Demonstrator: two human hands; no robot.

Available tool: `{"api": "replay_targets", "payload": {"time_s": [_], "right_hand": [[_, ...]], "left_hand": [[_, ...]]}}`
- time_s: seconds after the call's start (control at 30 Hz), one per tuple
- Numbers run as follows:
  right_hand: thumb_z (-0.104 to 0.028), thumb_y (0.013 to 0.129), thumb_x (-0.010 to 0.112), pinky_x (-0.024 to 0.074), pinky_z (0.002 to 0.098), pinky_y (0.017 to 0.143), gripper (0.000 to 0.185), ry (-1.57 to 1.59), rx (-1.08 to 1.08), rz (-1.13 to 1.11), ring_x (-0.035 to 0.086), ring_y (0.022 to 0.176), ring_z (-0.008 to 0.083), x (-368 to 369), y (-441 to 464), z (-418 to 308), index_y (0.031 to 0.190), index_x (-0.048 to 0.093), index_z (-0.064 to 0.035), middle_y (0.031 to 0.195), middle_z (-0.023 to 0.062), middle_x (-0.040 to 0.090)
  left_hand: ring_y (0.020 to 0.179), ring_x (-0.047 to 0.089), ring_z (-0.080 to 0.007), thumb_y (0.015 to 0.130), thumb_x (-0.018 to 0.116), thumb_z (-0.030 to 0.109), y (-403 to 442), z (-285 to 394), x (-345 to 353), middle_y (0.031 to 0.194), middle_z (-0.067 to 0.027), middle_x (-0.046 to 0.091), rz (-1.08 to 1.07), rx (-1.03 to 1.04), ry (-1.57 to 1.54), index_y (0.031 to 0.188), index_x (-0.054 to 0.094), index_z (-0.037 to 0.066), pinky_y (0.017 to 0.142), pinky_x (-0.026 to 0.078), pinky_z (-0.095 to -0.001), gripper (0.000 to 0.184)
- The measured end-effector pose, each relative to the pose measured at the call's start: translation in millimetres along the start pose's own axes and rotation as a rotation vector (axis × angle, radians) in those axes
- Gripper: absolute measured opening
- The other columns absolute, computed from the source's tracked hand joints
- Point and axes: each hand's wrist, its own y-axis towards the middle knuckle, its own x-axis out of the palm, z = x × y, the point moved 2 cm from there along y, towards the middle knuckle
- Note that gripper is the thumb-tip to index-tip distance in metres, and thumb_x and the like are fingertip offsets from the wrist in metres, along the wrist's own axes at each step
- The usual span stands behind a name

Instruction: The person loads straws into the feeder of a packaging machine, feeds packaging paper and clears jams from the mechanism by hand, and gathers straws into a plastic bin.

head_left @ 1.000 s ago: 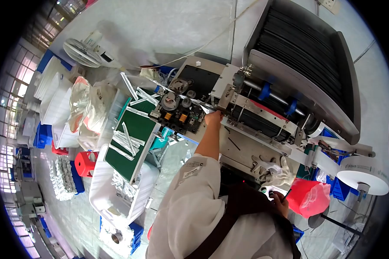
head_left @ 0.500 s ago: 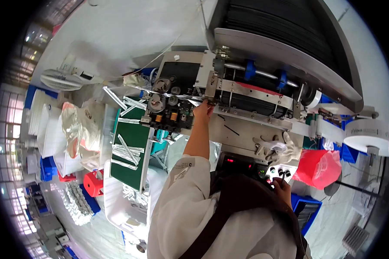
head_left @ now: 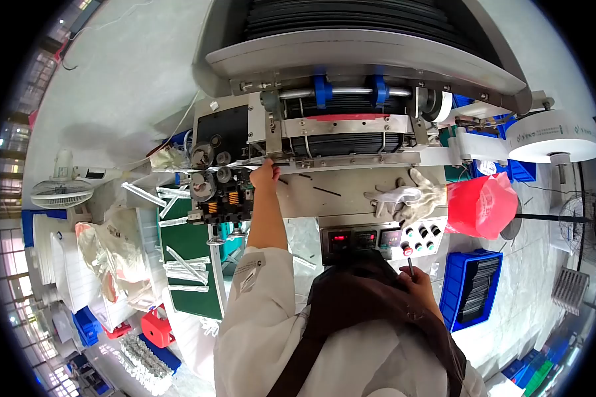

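We note the left hand (head_left: 265,175) just left of frame centre, fingertips at the lower edge of the machine (head_left: 338,126) spanning the upper middle; whether they pinch anything, we cannot tell. The right hand (head_left: 419,289), lower right of centre, grips a slim dark rod (head_left: 410,266) just below the control panel (head_left: 381,238). Right of centre we log pale gloves (head_left: 414,202) on the tabletop (head_left: 324,206), beside a red bag (head_left: 483,205).

The gloves (head_left: 414,200) lie on the desk (head_left: 338,204), before the machine (head_left: 341,126), behind the panel (head_left: 391,240), left of the bag (head_left: 481,206). Strips (head_left: 187,270) lie on the belt (head_left: 185,238), left of the desk. Right of the panel stands the crate (head_left: 451,281).
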Motion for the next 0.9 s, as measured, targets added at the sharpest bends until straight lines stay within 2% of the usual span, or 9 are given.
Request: {"api": "replay_targets", "payload": {"time_s": [0.3, 0.5, 0.53, 0.67, 0.73, 0.77, 0.83, 0.87, 0.9], "right_hand": [[-0.012, 0.079, 0.055, 0.0438, 0.0233, 0.062, 0.020, -0.020, -0.019, -0.148, 0.055, 0.067, 0.0105, 14, 39, -10, 0.092, 0.054, 0.0035, 0.073, 0.0067, 0.059], [-0.010, 0.079, 0.054, 0.0432, 0.0211, 0.060, 0.019, -0.130, -0.197, -0.305, 0.054, 0.065, 0.0093, 30, 73, -46, 0.092, 0.054, 0.0033, 0.071, 0.0055, 0.059], [-0.015, 0.081, 0.051, 0.0366, 0.0197, 0.048, 0.020, -0.093, -0.361, -0.321, 0.045, 0.053, 0.0059, 33, 83, -41, 0.093, 0.054, 0.0002, 0.070, 0.0034, 0.058], [-0.016, 0.086, 0.044, 0.0344, 0.0199, 0.046, 0.021, -0.143, -0.316, -0.379, 0.041, 0.049, 0.0042, 34, 90, -91, 0.096, 0.055, -0.0008, 0.072, 0.0040, 0.059], [-0.018, 0.086, 0.045, 0.0358, 0.0209, 0.047, 0.022, -0.096, -0.334, -0.396, 0.043, 0.050, 0.0058, 40, 98, -108, 0.094, 0.055, 0.0000, 0.069, 0.0034, 0.059], [-0.020, 0.086, 0.045, 0.0373, 0.0220, 0.047, 0.024, -0.037, -0.351, -0.392, 0.045, 0.051, 0.0073, 44, 104, -119, 0.092, 0.055, 0.0008, 0.067, 0.0027, 0.058], [-0.021, 0.086, 0.045, 0.0379, 0.0241, 0.048, 0.024, -0.249, -0.481, -0.372, 0.044, 0.049, 0.0089, 54, 115, -128, 0.091, 0.054, 0.0007, 0.068, 0.0047, 0.059], [-0.021, 0.087, 0.044, 0.0379, 0.0250, 0.048, 0.024, -0.225, -0.639, -0.372, 0.044, 0.049, 0.0095, 66, 118, -128, 0.090, 0.053, 0.0007, 0.065, 0.0045, 0.057], [-0.021, 0.087, 0.043, 0.0379, 0.0260, 0.048, 0.024, -0.195, -0.798, -0.372, 0.044, 0.048, 0.0101, 78, 114, -134, 0.088, 0.052, 0.0007, 0.062, 0.0044, 0.055]], "left_hand": [[0.051, 0.054, -0.0133, 0.079, 0.057, 0.016, -25, -1, -10, 0.060, -0.0045, 0.054, -0.282, -0.230, -0.098, 0.071, 0.053, 0.005, 0.041, 0.047, -0.0218, 0.014], [0.050, 0.053, -0.0116, 0.079, 0.058, 0.017, -61, -3, -1, 0.063, -0.0032, 0.056, -0.417, -0.175, 0.016, 0.071, 0.053, 0.006, 0.040, 0.043, -0.0196, 0.014], [0.053, 0.053, -0.0112, 0.079, 0.057, 0.017, -71, -6, 0, 0.063, -0.0034, 0.056, -0.409, -0.152, 0.017, 0.073, 0.054, 0.006, 0.042, 0.043, -0.0197, 0.013], [0.058, 0.056, -0.0114, 0.077, 0.060, 0.019, -109, -38, -5, 0.070, -0.0040, 0.058, -0.569, -0.160, 0.126, 0.075, 0.057, 0.005, 0.048, 0.046, -0.0226, 0.014], [0.061, 0.056, -0.0132, 0.073, 0.065, 0.026, -155, -70, -4, 0.071, -0.0058, 0.058, -0.753, 0.028, 0.480, 0.077, 0.058, 0.003, 0.055, 0.045, -0.0232, 0.024], [0.061, 0.056, -0.0125, 0.073, 0.064, 0.025, -204, -70, -1, 0.069, -0.0058, 0.058, -0.797, -0.060, 0.413, 0.077, 0.058, 0.003, 0.055, 0.044, -0.0223, 0.023], [0.059, 0.055, -0.0126, 0.075, 0.062, 0.024, -237, -101, -6, 0.066, -0.0042, 0.058, -0.977, 0.025, 0.507, 0.077, 0.057, 0.003, 0.053, 0.044, -0.0224, 0.021], [0.059, 0.055, -0.0128, 0.074, 0.062, 0.025, -266, -85, -8, 0.064, -0.0050, 0.057, -1.010, 0.115, 0.635, 0.078, 0.058, 0.004, 0.053, 0.043, -0.0247, 0.022], [0.060, 0.054, -0.0128, 0.073, 0.062, 0.026, -264, -96, -13, 0.066, -0.0072, 0.058, -1.085, 0.407, 0.875, 0.082, 0.059, 0.004, 0.054, 0.043, -0.0275, 0.024]]}}
